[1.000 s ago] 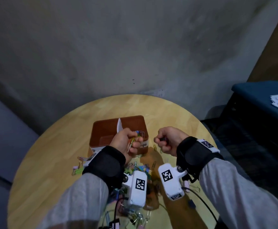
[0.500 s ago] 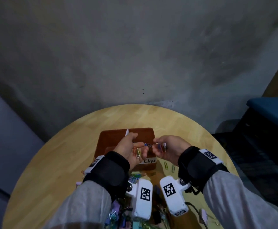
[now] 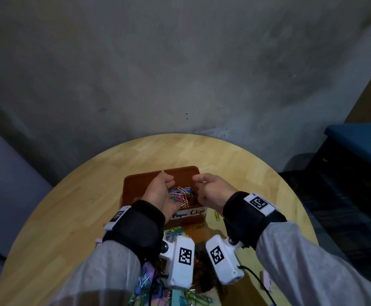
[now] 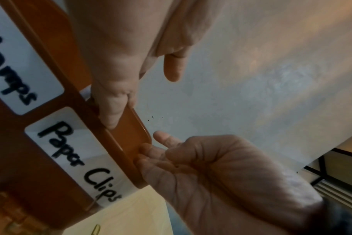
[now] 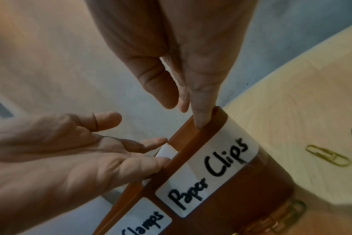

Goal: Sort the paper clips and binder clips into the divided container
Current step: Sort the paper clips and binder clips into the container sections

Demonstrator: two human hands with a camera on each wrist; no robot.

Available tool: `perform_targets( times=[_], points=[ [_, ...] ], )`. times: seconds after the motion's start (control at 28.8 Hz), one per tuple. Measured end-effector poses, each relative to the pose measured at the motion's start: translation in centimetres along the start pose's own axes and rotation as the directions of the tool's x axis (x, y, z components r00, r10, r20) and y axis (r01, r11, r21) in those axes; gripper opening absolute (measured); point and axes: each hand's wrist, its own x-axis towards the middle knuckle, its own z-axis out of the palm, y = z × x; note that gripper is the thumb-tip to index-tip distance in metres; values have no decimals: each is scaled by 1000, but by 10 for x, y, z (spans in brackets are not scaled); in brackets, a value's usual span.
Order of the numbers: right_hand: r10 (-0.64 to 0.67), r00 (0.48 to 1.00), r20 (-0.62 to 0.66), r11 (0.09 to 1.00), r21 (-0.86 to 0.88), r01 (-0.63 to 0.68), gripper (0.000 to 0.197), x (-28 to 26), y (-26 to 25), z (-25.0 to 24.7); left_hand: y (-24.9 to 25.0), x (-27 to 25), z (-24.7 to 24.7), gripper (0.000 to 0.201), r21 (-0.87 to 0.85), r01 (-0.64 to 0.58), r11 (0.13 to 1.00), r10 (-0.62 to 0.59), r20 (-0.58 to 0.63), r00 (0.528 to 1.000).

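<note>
Head view: we are holding both hands over the brown divided container (image 3: 140, 184), which is standing on the round wooden table (image 3: 70, 206). Our left hand (image 3: 160, 193) is hovering over the container's middle, fingers loosely spread and gripping nothing. Our right hand (image 3: 213, 191) is hanging above the container's right edge, fingers bent slack, nothing visible in them. Coloured paper clips (image 3: 183, 194) are lying in the container's right compartment, behind the "Paper Clips" label (image 3: 189, 213). Unsorted clips (image 3: 173, 230) are lying on the table just in front of the container.

Left wrist view: the left hand (image 4: 120, 63) is reaching down with slack, empty fingers, one fingertip touching the container (image 4: 129, 132) rim. The right hand (image 4: 221, 171) is sitting at the container's right corner, palm open.

Right wrist view: the right hand (image 5: 181, 55) is pointing relaxed fingers down, one touching the container (image 5: 191, 143) rim. The left hand (image 5: 60, 151) is lying open beside the container. A gold paper clip (image 5: 328, 155) is lying on the table to the container's right.
</note>
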Motion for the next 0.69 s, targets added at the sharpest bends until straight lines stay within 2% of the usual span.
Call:
perform_targets(
  times=[0.1, 0.24, 0.35, 0.38, 0.42, 0.45, 0.49, 0.52, 0.56, 0.63, 0.69],
  points=[
    [40, 999, -8, 998, -46, -41, 45, -7, -1, -4, -5, -4, -1, 52, 58, -10, 998, 11, -3, 1000],
    [49, 998, -25, 999, 12, -49, 28, -23, -6, -21, -13, -4, -14, 65, 87, 13, 996, -14, 18, 1000],
    [1, 983, -184, 996, 91, 16, 21, -22, -4, -47, -19, -5, -18, 71, 49, 13, 999, -15, 42, 999],
    [-13, 968, -252, 999, 28, 20, 22, -18, 0, -54, -20, -6, -18, 71, 32, 13, 999, -14, 42, 999],
    [-40, 952, -305, 994, -112, 6, 25, -14, 7, -58, -21, -8, -17, 72, 18, 7, 1000, -7, 42, 999],
    [-82, 945, -318, 943, -332, -30, 28, -10, 15, -61, -21, -9, -16, 72, 9, -1, 1000, 1, 42, 999],
    [-122, 954, -273, 817, -573, -60, 32, -5, 24, -63, -23, -10, -16, 73, 6, -13, 1000, 13, 44, 999],
    [-124, 976, -180, 638, -767, -60, 37, -1, 34, -63, -24, -11, -16, 73, 6, -27, 1000, 27, 48, 998],
    [-99, 992, -73, 464, -886, -19, 44, 1, 43, -62, -25, -12, -16, 71, 9, -45, 999, 44, 52, 998],
    [-40, 994, 100, 217, -970, 107, 57, 3, 55, -59, -28, -16, -17, 61, 54, -88, 995, 86, 55, 995],
    [-7, 987, 158, 78, -984, 158, 57, 3, 61, -56, -31, -23, -20, 50, 160, -150, 976, 146, 35, 989]
  ],
)
